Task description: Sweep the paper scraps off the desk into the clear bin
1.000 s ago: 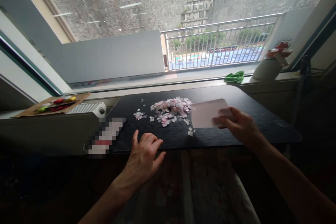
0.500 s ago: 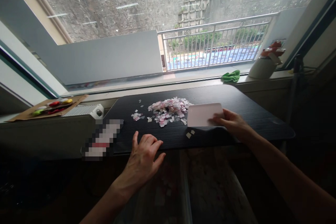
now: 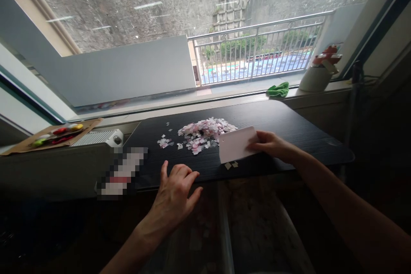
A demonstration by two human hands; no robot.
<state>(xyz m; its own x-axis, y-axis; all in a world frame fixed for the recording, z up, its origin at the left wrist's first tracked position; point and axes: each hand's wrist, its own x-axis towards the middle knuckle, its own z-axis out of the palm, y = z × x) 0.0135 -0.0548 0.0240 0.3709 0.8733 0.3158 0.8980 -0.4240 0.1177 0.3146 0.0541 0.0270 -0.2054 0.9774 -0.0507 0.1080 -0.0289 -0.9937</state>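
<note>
Pale card pinched in right hand, frame centre; apparent step: sweeping paper scraps. Left hand half-curled, empty. Next move calls for low card edge.

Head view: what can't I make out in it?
Head view: number of scraps; small and overlapping.
Head view: whatever lies behind the card, which hides it.
Head view: the object at the left end of the table, blurred into blocks.
Head view: palm of the left hand, hidden by its back.
</note>
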